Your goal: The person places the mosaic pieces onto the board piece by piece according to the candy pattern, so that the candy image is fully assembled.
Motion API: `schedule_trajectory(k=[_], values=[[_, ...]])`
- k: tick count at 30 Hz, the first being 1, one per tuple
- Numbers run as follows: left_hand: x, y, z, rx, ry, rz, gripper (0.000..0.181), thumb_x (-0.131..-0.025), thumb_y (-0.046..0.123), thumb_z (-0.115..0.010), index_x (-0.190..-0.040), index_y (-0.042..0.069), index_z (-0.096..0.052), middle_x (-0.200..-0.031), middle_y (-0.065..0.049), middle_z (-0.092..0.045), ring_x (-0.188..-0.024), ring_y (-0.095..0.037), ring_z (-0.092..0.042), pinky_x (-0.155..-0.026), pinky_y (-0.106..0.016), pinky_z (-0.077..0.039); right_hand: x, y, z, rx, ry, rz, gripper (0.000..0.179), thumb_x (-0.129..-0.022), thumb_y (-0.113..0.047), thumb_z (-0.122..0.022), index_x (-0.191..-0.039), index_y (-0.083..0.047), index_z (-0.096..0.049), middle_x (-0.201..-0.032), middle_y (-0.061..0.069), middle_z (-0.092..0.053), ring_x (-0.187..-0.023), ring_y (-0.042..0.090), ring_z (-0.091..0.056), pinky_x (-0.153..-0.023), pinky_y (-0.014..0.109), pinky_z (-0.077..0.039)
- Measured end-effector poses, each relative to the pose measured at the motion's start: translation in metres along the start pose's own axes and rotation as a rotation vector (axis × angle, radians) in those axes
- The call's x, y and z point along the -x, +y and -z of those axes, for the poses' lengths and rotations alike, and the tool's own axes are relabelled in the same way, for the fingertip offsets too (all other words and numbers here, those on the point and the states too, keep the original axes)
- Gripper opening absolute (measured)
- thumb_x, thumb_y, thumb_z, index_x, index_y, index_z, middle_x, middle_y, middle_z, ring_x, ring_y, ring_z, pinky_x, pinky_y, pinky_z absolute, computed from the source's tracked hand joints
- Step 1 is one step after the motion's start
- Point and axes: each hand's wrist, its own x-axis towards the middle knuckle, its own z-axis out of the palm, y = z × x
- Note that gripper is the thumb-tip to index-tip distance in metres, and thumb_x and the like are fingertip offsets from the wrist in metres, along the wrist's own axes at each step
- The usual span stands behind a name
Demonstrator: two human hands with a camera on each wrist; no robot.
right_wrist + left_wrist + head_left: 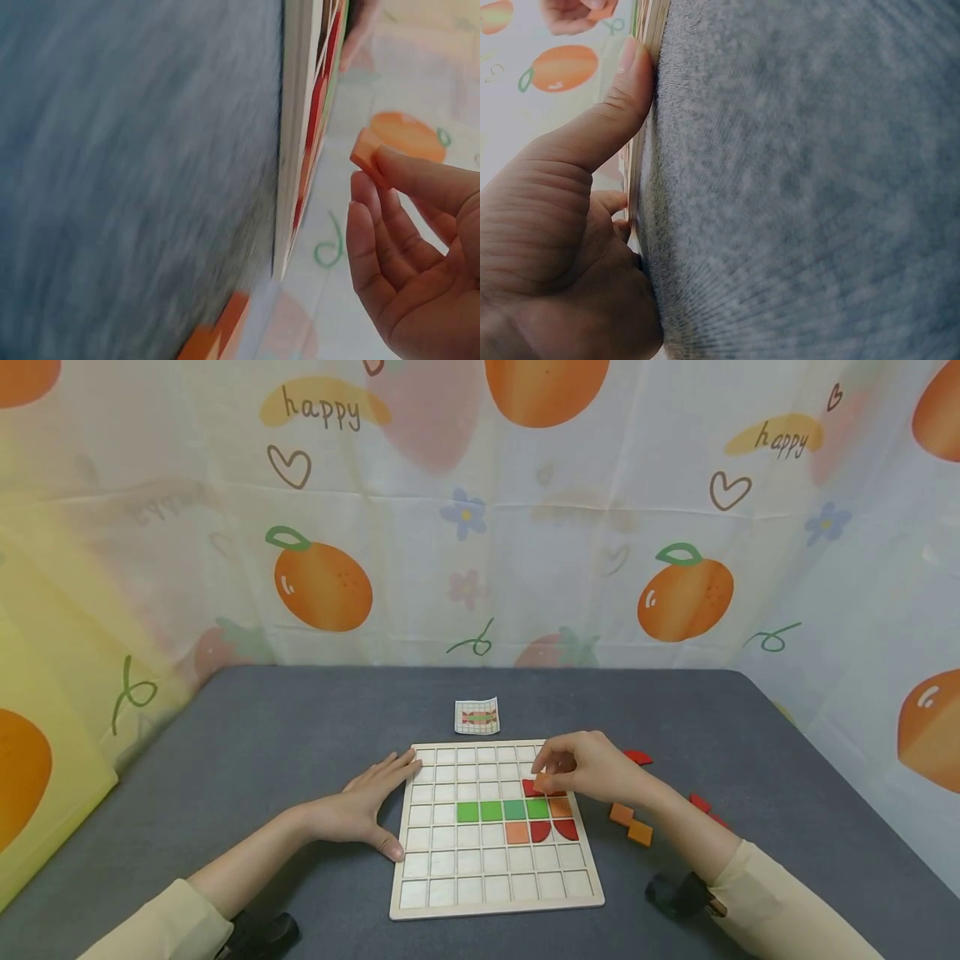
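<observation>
A white gridded board (448, 891) lies on the dark table. My left hand (352, 812) rests along its left side, fingers spread and thumb at the edge; the left wrist view shows the thumb (622, 97) touching the rim. Above the board's right part, my right hand (592, 766) pinches an orange square tile (366, 154) between thumb and fingertips. Below that tile, red pieces (528, 788) are partly hidden. A row of green square tiles (491, 811) ends at an orange tile (559, 807). Beneath it sit a paler orange tile (517, 833) and two curved red pieces (539, 832).
Loose orange tiles (640, 833) lie right of the board, partly near my right forearm. Red pieces (638, 757) are scattered farther back and beyond the forearm (699, 802). Behind the board is a small pattern card (477, 705). A fruit-printed curtain (465, 585) hangs behind the table.
</observation>
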Motion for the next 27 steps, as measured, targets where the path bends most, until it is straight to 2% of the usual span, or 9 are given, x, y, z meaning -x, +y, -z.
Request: schedule_trajectory(k=[5,12,18,23,27], values=[[0.000,0.000,0.000,0.000,0.004,-0.001,0.121,-0.068,0.046,-0.087,-0.159,0.007,-0.017,-0.169,-0.015,-0.004,-0.154,-0.045,0.001,-0.113,-0.076,-0.006,-0.005,-0.011,-0.010,-0.025,-0.036,0.020,0.013,-0.088,-0.022,-0.075,-0.100,-0.017,-0.075,-0.086,-0.008,-0.073,-0.075,0.006,-0.065,-0.066,0.024,-0.052],[-0.001,-0.001,-0.001,-0.001,0.004,0.002,0.122,-0.068,0.047,-0.087,-0.159,0.007,-0.018,-0.169,-0.014,-0.005,-0.155,-0.045,0.001,-0.113,-0.075,-0.006,-0.011,-0.022,-0.020,-0.059,-0.079,0.054,0.015,-0.090,-0.014,-0.072,-0.104,-0.013,-0.076,-0.086,-0.005,-0.074,-0.071,0.013,-0.067,-0.067,0.022,-0.052],[-0.001,-0.001,-0.001,-0.003,0.005,0.003,0.122,-0.067,0.048,-0.088,-0.159,0.007,-0.018,-0.169,-0.014,-0.005,-0.154,-0.045,0.001,-0.114,-0.075,-0.006,-0.015,-0.029,-0.027,-0.116,-0.128,0.093,0.015,-0.089,-0.008,-0.071,-0.103,-0.011,-0.075,-0.089,-0.002,-0.075,-0.077,0.014,-0.069,-0.070,0.022,-0.054],[-0.001,-0.001,-0.001,-0.005,0.004,0.013,0.122,-0.067,0.048,-0.088,-0.159,0.008,-0.017,-0.169,-0.014,-0.004,-0.154,-0.045,0.001,-0.113,-0.076,-0.006,-0.016,-0.033,-0.033,-0.076,-0.146,0.125,0.013,-0.088,-0.009,-0.072,-0.097,-0.017,-0.076,-0.083,-0.004,-0.074,-0.074,0.006,-0.065,-0.066,0.021,-0.052],[-0.001,0.000,-0.001,-0.001,0.002,0.017,0.122,-0.067,0.048,-0.088,-0.159,0.009,-0.017,-0.169,-0.014,-0.004,-0.154,-0.045,0.002,-0.113,-0.076,-0.006,-0.017,-0.036,-0.039,-0.049,-0.159,0.150,0.013,-0.087,-0.008,-0.073,-0.095,-0.018,-0.075,-0.082,-0.006,-0.073,-0.074,-0.002,-0.062,-0.070,0.019,-0.052]])
